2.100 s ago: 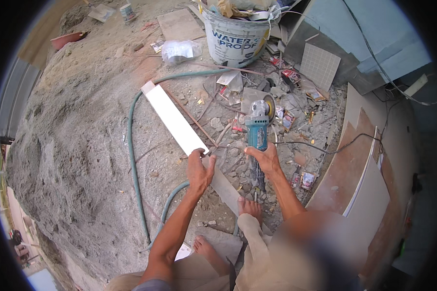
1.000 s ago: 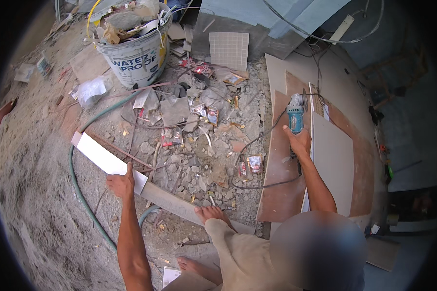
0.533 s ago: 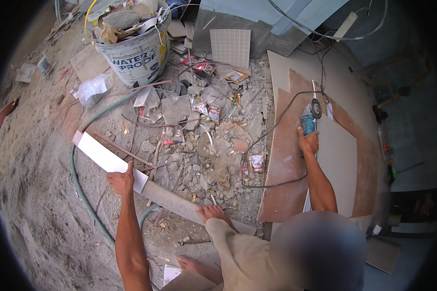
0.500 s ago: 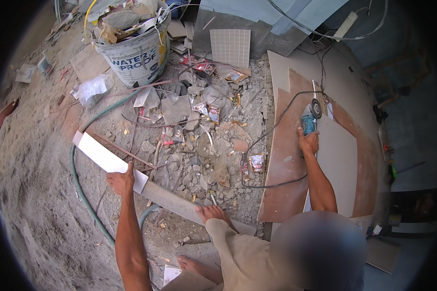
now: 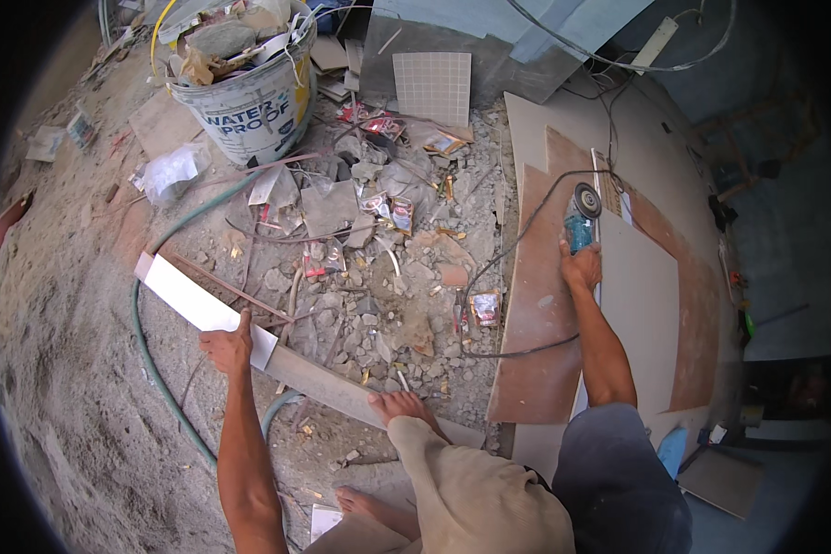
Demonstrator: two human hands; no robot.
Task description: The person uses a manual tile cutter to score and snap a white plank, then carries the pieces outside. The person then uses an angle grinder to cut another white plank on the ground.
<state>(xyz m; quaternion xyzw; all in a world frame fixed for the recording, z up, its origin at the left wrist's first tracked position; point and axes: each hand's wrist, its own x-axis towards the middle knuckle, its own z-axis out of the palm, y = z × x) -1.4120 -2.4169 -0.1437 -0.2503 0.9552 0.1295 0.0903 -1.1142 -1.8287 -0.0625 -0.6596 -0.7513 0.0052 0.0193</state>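
Note:
My left hand (image 5: 226, 345) is closed round the near end of a white tile strip (image 5: 192, 294), thumb on top. That strip lies along a long grey board (image 5: 328, 380), and a bare foot (image 5: 403, 406) presses on the board further right. Off to the right, my right hand (image 5: 581, 266) grips the body of a teal angle grinder (image 5: 579, 227). Its round disc points away from me, above a brown sheet and apart from the white strip. Whether the disc spins cannot be made out.
A white bucket (image 5: 249, 115) full of debris stands at the far left. Rubble (image 5: 360, 323) and torn packets cover the middle ground. A green hose (image 5: 148, 346) curves round the left; a black cable (image 5: 517, 258) loops beside large brown sheets (image 5: 535, 342). A square tile (image 5: 432, 88) leans at the back.
My right hand and the grinder have shifted slightly left, and the disc has turned to show more of its face. My left hand still holds the strip in nearly the same place.

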